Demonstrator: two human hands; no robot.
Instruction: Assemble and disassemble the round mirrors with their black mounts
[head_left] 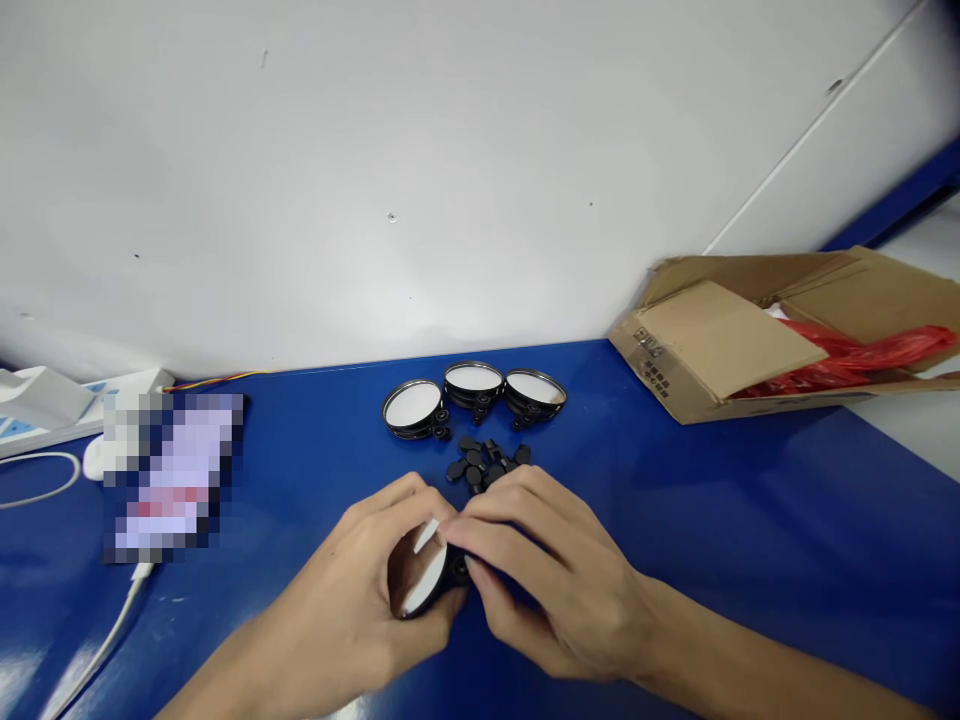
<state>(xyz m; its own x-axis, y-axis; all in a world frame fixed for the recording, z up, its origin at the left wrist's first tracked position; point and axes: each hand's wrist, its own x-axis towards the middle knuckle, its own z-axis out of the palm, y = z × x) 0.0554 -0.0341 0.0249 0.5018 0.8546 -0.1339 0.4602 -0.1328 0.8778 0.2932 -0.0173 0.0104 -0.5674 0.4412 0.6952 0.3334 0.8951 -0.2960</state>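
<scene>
Glass makes the round mirror (418, 578), I judge, light and stiff but slippery and fragile; its rim is safest. My left hand (360, 575) clasps it, my right hand (559, 570) pinches its black mount (459, 569), well before the worktop's (712, 530) back edge, with wider room rightward.

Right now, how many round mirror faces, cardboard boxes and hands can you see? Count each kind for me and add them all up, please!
Round mirror faces: 4 (3 on the table, 1 in the left hand)
Cardboard box: 1
Hands (left and right): 2
Total: 7
</scene>
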